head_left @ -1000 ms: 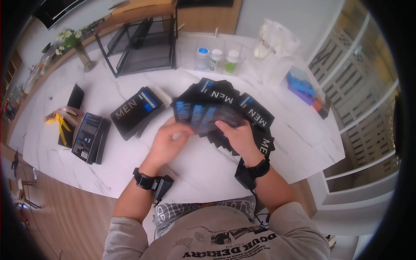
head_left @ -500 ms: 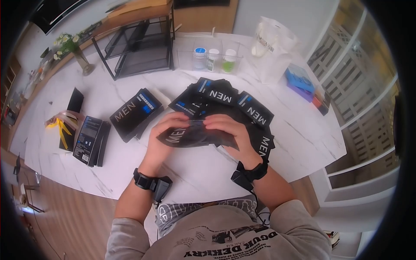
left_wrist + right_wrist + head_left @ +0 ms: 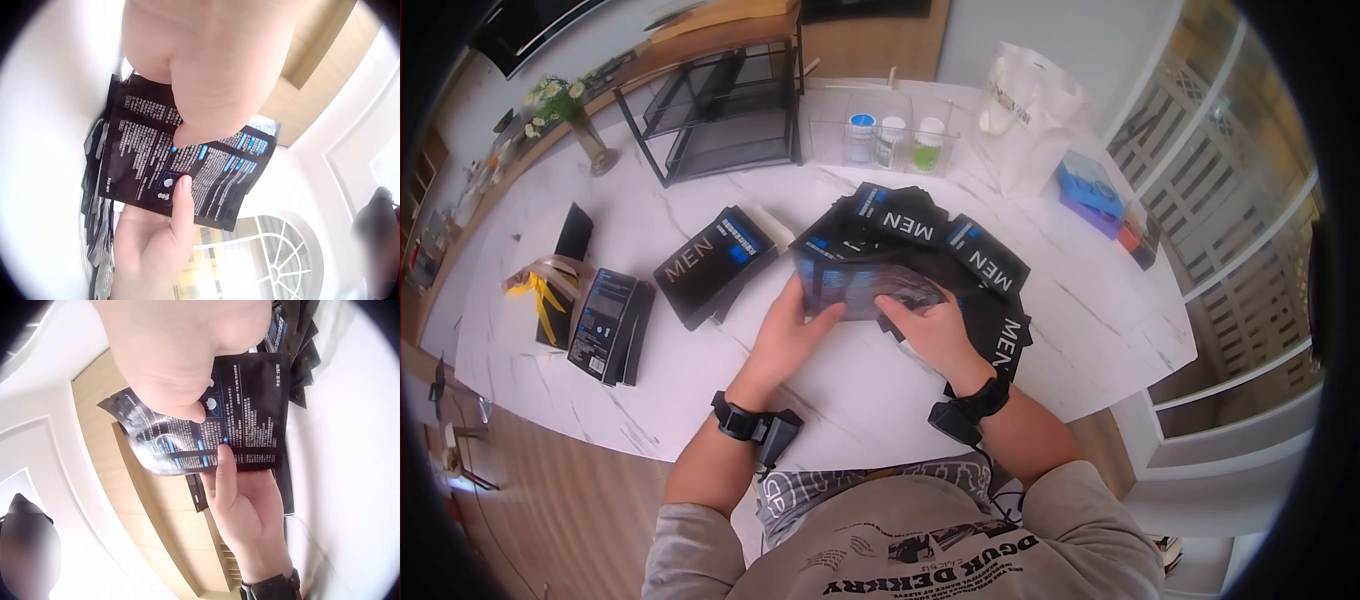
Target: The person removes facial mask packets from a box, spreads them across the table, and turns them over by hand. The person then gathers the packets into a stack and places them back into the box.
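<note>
Both hands hold a dark printed sachet (image 3: 855, 290), its back with small white text and blue labels showing in both wrist views. My left hand (image 3: 788, 330) grips its left side, thumb on the near face. At the other side my right hand (image 3: 935, 330) pinches it, the thumb (image 3: 183, 203) lying across the print in the left wrist view. Behind and to the right of the hands spreads a fanned pile of black MEN sachets (image 3: 990, 255). Fingers behind the sachet are hidden.
Left of the hands lies a stack of MEN boxes (image 3: 700, 265); farther left stand dark boxes (image 3: 605, 325) and a ribboned item (image 3: 550, 300). Behind are a black rack (image 3: 730, 130), a clear organizer with bottles (image 3: 890, 145), a white bag (image 3: 1030, 120) and a blue box (image 3: 1090, 182).
The held sachet has turned from its MEN side to its text side since half a second ago. Both thumbs now lie on the near face.
</note>
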Demonstrator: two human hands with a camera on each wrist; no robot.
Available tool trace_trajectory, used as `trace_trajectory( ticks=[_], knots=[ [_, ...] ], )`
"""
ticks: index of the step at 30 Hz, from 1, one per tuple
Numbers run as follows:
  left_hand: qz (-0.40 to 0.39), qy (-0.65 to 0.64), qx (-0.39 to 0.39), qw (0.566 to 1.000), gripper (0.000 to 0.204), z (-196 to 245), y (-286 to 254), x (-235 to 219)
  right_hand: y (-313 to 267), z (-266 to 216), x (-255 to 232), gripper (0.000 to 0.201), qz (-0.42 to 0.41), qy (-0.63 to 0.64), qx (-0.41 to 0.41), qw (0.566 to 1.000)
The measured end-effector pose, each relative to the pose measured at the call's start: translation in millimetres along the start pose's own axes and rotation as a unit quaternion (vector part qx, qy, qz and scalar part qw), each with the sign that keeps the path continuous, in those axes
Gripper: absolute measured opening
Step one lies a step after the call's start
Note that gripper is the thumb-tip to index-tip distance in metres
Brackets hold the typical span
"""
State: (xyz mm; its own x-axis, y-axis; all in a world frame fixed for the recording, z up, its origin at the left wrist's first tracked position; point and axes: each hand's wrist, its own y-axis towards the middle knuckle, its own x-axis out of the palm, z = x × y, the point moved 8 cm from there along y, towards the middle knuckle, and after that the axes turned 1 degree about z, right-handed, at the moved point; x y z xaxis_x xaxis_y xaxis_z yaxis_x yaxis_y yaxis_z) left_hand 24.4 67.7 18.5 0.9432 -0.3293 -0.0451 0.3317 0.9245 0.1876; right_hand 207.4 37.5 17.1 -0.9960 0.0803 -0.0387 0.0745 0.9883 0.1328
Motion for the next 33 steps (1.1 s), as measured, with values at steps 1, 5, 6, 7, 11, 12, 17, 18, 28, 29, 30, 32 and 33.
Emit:
trace_trajectory(
  ticks=[1, 5, 6, 7, 11, 12, 17, 18, 28, 29, 30, 32, 33],
  knots=[
    [0.001, 0.015, 0.012, 1.0, 0.043, -0.7, -0.5, 0.2, -0.7, -0.9, 2.9, 0.023, -0.005, 0.006, -0.001, 1.0],
    [-0.078, 0.077, 0.006, 0.994, 0.059, -12.6, 1.5, 6.3, 2.5, 3.2, 6.5, 0.027, -0.06, -0.049, -0.008, 0.997],
    [-0.088, 0.07, 0.0, 0.994, 0.06, -13.1, 0.6, 9.1, 2.7, 4.3, 7.6, 0.028, -0.057, -0.028, -0.011, 0.998],
    [-0.098, 0.063, -0.006, 0.993, 0.062, -13.1, -0.5, 13.4, 3.2, 4.9, 9.9, 0.03, -0.053, -0.008, -0.015, 0.998],
    [-0.139, 0.048, 0.002, 0.989, 0.067, -9.3, -4.7, 23.2, 6.5, 13.8, 10.0, 0.034, -0.057, 0.048, -0.011, 0.997],
    [-0.094, 0.023, 0.02, 0.995, 0.052, -7.2, -5.4, 20.9, 7.0, 13.8, 10.0, 0.035, -0.057, 0.052, -0.011, 0.997],
    [-0.119, 0.011, -0.035, 0.992, 0.044, -13.0, -3.6, 19.3, 6.1, 12.2, 11.2, 0.035, -0.075, 0.114, 0.01, 0.991],
    [-0.118, -0.001, -0.042, 0.992, 0.042, -12.5, -3.7, 19.1, 6.7, 10.2, 12.1, 0.035, -0.081, 0.107, 0.008, 0.991],
    [-0.129, 0.104, -0.065, 0.984, 0.035, -13.4, -2.9, 17.3, 6.6, 14.0, 13.9, 0.036, -0.092, 0.049, -0.015, 0.994],
    [-0.13, 0.109, -0.07, 0.983, 0.032, -9.9, -3.7, 17.4, 6.1, 12.8, 14.4, 0.036, -0.092, 0.043, -0.018, 0.995],
    [-0.13, 0.115, -0.076, 0.982, 0.029, -8.2, -4.3, 17.0, 5.9, 13.4, 14.4, 0.036, -0.092, 0.044, -0.017, 0.995],
    [-0.13, 0.086, -0.054, 0.986, 0.028, -14.7, -3.4, 15.9, 6.0, 15.0, 13.7, 0.035, -0.091, 0.045, -0.014, 0.995],
    [-0.13, 0.071, -0.043, 0.988, 0.028, -13.7, -2.8, 16.4, 5.4, 13.8, 13.4, 0.035, -0.094, 0.064, -0.014, 0.993]
  ],
)
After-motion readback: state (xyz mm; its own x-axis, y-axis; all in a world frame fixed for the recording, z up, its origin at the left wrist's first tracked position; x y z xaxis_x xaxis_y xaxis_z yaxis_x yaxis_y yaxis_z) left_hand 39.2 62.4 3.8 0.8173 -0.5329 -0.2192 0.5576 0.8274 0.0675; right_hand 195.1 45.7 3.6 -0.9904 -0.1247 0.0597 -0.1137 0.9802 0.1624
